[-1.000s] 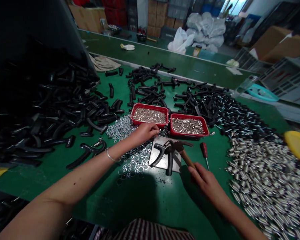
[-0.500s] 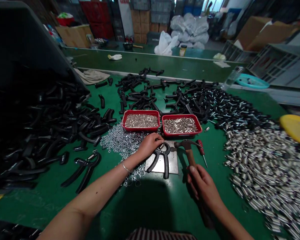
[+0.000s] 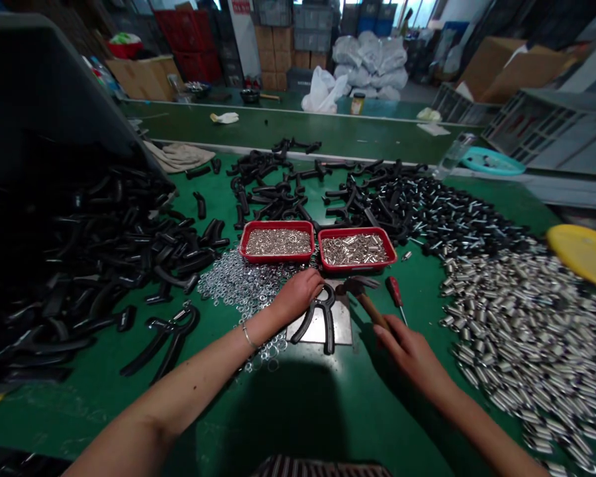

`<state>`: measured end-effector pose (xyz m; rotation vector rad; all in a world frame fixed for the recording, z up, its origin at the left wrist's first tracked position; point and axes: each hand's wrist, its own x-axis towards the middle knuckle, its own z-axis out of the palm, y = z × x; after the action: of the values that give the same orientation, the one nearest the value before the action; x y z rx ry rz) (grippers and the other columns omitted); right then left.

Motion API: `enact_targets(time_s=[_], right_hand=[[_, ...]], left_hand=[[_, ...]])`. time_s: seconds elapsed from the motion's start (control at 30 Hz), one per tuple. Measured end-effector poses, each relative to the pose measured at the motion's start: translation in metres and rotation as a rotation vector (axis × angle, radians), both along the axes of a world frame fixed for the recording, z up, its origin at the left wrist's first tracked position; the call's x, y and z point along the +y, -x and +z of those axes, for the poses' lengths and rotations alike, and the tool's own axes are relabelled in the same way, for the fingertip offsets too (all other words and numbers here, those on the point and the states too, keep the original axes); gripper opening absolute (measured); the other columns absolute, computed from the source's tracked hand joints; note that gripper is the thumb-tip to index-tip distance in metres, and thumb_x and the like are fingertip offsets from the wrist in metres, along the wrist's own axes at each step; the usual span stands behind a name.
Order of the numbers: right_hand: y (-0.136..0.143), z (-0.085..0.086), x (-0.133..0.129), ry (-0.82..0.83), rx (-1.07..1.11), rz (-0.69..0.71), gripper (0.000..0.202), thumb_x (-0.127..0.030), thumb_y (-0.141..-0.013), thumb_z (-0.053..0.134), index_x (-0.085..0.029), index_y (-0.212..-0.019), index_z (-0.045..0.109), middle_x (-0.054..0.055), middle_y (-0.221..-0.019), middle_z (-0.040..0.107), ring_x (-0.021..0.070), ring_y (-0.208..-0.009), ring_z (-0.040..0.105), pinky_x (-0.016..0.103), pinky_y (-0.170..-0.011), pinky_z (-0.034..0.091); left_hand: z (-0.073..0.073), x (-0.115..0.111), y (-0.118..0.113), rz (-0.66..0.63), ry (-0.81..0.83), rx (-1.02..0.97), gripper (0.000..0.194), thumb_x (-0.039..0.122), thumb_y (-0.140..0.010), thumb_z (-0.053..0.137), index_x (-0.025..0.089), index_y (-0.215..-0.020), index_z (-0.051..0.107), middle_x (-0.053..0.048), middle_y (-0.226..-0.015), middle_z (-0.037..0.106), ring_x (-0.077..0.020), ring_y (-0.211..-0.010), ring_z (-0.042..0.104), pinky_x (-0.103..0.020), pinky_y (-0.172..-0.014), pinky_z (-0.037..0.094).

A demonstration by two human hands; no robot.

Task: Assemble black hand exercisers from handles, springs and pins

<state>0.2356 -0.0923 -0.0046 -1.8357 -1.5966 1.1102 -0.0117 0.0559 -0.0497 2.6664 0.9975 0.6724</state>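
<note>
Green surface (image 3: pixel 99 411), work area near its middle. Metal plate (image 3: pixel 344 324) lies flat there, in front of two red trays.

Black clamp (image 3: pixel 329 329) is on the plate: ringed end away from the person, two legs spread toward the person, tips near the plate's front edge.

Left hand (image 3: pixel 300 293): fingers curled closed on the clamp's upper left end; contact detail hidden by the knuckles. Bracelet (image 3: pixel 249 336) at that wrist.

Right hand (image 3: pixel 410 346): wrapped round the wooden handle of a hammer (image 3: pixel 375 313). Head sits just right of the clamp's ring, over the plate's upper right part as seen; claw points right. Contact between head and plate cannot be told.

Left tray (image 3: pixel 278 258): small metal pieces, one larger ring on top. Right tray (image 3: pixel 357 267): short metal pins. Loose metal rings (image 3: pixel 231 281) spread left of the plate and below the left tray. Red-handled screwdriver (image 3: pixel 394 290) right of the hammer head, apart from it.

Second clamp (image 3: pixel 176 344) lies left of the left forearm, near a heap of black handles (image 3: pixel 129 232). Far right: pile of silver cylinders (image 3: pixel 516 331), black parts with metal shafts (image 3: pixel 457 212) behind; yellow lid (image 3: pixel 583 257) beside.
</note>
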Motion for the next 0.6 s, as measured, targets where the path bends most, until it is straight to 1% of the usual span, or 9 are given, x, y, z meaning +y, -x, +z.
enact_targets(time_s=[0.1, 0.17, 0.27, 0.3, 0.33, 0.43, 0.5, 0.53, 0.6], right_hand=[[-0.005, 0.022, 0.015, -0.073, -0.189, 0.131, 0.037, -0.052, -0.097, 0.043, -0.021, -0.106, 0.06, 0.002, -0.074, 0.066, 0.021, -0.067, 0.064, 0.03, -0.062, 0.045], [-0.001, 0.039, 0.022, -0.125, -0.224, 0.152, 0.036, -0.051, -0.098, 0.04, -0.021, -0.107, 0.059, 0.003, -0.077, 0.067, 0.0207, -0.068, 0.065, 0.03, -0.064, 0.045], [0.008, 0.056, 0.029, -0.256, -0.243, 0.134, 0.035, -0.049, -0.1, 0.037, -0.022, -0.107, 0.057, 0.003, -0.08, 0.067, 0.02, -0.072, 0.065, 0.029, -0.067, 0.045], [0.012, 0.057, 0.032, -0.29, -0.257, 0.126, 0.035, -0.048, -0.101, 0.035, -0.022, -0.108, 0.056, 0.004, -0.08, 0.067, 0.0199, -0.073, 0.065, 0.029, -0.068, 0.045], [0.014, 0.055, 0.035, -0.304, -0.284, 0.133, 0.034, -0.047, -0.102, 0.034, -0.021, -0.107, 0.055, 0.005, -0.081, 0.066, 0.0201, -0.073, 0.065, 0.029, -0.067, 0.045], [0.019, 0.043, 0.048, -0.226, -0.428, 0.237, 0.031, -0.045, -0.101, 0.034, -0.021, -0.097, 0.054, 0.006, -0.077, 0.066, 0.0211, -0.065, 0.062, 0.029, -0.06, 0.041], [0.021, 0.037, 0.057, -0.159, -0.444, 0.328, 0.032, -0.046, -0.101, 0.034, -0.022, -0.089, 0.053, 0.005, -0.073, 0.065, 0.0207, -0.063, 0.061, 0.028, -0.058, 0.038], [0.021, 0.035, 0.061, -0.154, -0.412, 0.343, 0.034, -0.047, -0.102, 0.033, -0.022, -0.089, 0.052, 0.004, -0.072, 0.064, 0.0202, -0.063, 0.061, 0.028, -0.059, 0.038], [0.022, 0.035, 0.064, -0.189, -0.357, 0.311, 0.035, -0.047, -0.103, 0.029, -0.022, -0.091, 0.051, 0.003, -0.072, 0.064, 0.0194, -0.065, 0.061, 0.028, -0.061, 0.039]], left_hand=[[0.005, 0.001, -0.001, 0.027, 0.022, 0.012, 0.019, 0.023, -0.1, 0.046, 0.015, -0.099, 0.063, -0.008, -0.1, 0.063, -0.0192, -0.093, 0.061, -0.033, -0.085, 0.05], [0.011, -0.002, 0.002, 0.036, 0.003, 0.045, 0.018, 0.025, -0.099, 0.049, 0.015, -0.101, 0.063, -0.008, -0.102, 0.064, -0.0213, -0.096, 0.061, -0.037, -0.088, 0.05], [0.02, -0.019, 0.01, 0.154, -0.032, -0.006, 0.022, 0.03, -0.098, 0.052, 0.014, -0.109, 0.061, -0.011, -0.11, 0.063, -0.0243, -0.104, 0.058, -0.041, -0.092, 0.048], [0.022, -0.027, 0.013, 0.179, -0.039, -0.023, 0.023, 0.031, -0.099, 0.051, 0.013, -0.109, 0.061, -0.011, -0.11, 0.063, -0.0245, -0.105, 0.057, -0.041, -0.092, 0.047], [0.023, -0.036, 0.017, 0.17, -0.043, -0.021, 0.023, 0.031, -0.1, 0.049, 0.014, -0.108, 0.062, -0.011, -0.109, 0.064, -0.0244, -0.104, 0.057, -0.042, -0.092, 0.047], [0.021, -0.058, 0.023, 0.037, -0.045, 0.043, 0.025, 0.029, -0.102, 0.044, 0.014, -0.103, 0.064, -0.01, -0.105, 0.066, -0.0239, -0.101, 0.057, -0.043, -0.092, 0.046], [0.017, -0.065, 0.024, 0.007, -0.04, 0.057, 0.026, 0.026, -0.102, 0.042, 0.014, -0.106, 0.064, -0.011, -0.106, 0.066, -0.024, -0.102, 0.057, -0.042, -0.092, 0.046], [0.016, -0.066, 0.023, 0.013, -0.036, 0.051, 0.026, 0.025, -0.102, 0.041, 0.013, -0.107, 0.064, -0.011, -0.107, 0.066, -0.024, -0.103, 0.057, -0.042, -0.093, 0.046], [0.014, -0.065, 0.021, 0.023, -0.023, 0.041, 0.026, 0.024, -0.102, 0.041, 0.014, -0.107, 0.064, -0.011, -0.108, 0.066, -0.024, -0.104, 0.057, -0.042, -0.094, 0.045]])
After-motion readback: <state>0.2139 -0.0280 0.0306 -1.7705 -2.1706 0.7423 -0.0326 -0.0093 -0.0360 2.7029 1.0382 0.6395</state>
